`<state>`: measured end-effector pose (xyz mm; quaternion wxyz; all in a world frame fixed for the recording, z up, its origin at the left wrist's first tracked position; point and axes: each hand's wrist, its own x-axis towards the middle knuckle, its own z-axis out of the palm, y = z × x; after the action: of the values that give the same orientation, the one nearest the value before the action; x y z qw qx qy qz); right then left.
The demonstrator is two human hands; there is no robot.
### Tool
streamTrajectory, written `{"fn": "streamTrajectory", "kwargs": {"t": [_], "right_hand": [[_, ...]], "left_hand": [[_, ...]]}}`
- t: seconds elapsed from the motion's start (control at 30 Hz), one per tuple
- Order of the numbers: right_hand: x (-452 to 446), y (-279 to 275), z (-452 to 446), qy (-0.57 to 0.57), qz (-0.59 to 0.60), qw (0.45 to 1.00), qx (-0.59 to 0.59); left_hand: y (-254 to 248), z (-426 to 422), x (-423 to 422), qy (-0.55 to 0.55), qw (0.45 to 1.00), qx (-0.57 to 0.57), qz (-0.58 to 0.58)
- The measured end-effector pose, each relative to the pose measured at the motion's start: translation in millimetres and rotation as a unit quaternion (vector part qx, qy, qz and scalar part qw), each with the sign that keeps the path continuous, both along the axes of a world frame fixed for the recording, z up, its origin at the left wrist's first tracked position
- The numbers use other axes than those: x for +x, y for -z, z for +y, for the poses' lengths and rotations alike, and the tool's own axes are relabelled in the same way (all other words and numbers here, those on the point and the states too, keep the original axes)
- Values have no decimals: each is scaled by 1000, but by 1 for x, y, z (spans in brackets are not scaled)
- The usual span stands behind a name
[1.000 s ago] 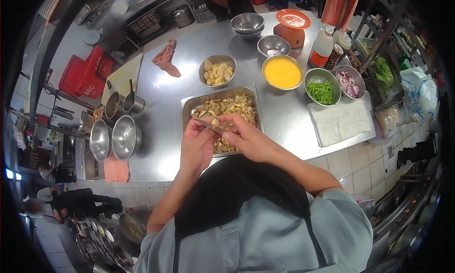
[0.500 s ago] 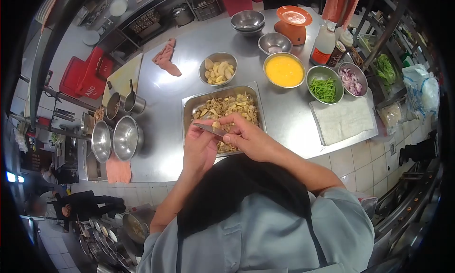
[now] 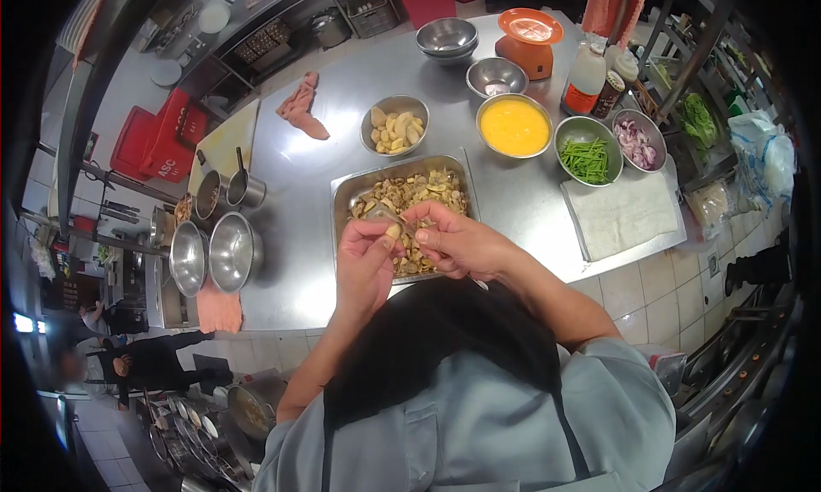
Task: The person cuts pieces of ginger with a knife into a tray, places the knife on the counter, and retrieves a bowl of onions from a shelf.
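Note:
My left hand (image 3: 368,257) is closed, pinching a small pale-yellow peeled piece (image 3: 393,232), perhaps ginger. My right hand (image 3: 457,242) grips a small knife (image 3: 395,218), its blade against or just behind that piece; the handle is mostly hidden in my fingers. Both hands are over the near part of a rectangular steel tray (image 3: 340,203), which is filled with brownish-yellow pieces and peelings (image 3: 419,189). Beyond the tray, a steel bowl (image 3: 366,140) contains smooth, pale-yellow peeled pieces (image 3: 397,131).
Right of the tray are bowls of yellow liquid (image 3: 515,126), cut green vegetables (image 3: 587,160) and sliced purple onion (image 3: 637,143). A white cloth (image 3: 620,217) lies nearby. An orange scale (image 3: 526,56) and bottles (image 3: 586,80) stand farther back. Steel bowls (image 3: 233,251) and saucepans (image 3: 246,188) occupy the left side.
The knife has swung from pointing left across the piece to a steeper angle. My right hand has turned, and its fingers are curled closer to my left hand.

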<state>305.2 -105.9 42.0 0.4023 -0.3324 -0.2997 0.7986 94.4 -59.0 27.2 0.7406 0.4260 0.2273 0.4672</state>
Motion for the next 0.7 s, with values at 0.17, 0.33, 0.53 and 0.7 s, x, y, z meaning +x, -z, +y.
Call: {"fn": "streamTrajectory", "kwargs": {"t": [0.17, 0.33, 0.53, 0.7], "right_hand": [[-3, 2, -4, 48, -57, 997, 32], [-10, 2, -5, 47, -130, 983, 124], [-17, 7, -6, 71, -220, 944, 237], [-15, 6, -6, 39, -163, 962, 217]], "left_hand": [[-2, 1, -1, 11, 999, -38, -37], [0, 2, 1, -10, 999, -42, -17], [-1, 0, 4, -33, 999, -38, -15], [-4, -2, 3, -15, 1000, 7, -15]]}}
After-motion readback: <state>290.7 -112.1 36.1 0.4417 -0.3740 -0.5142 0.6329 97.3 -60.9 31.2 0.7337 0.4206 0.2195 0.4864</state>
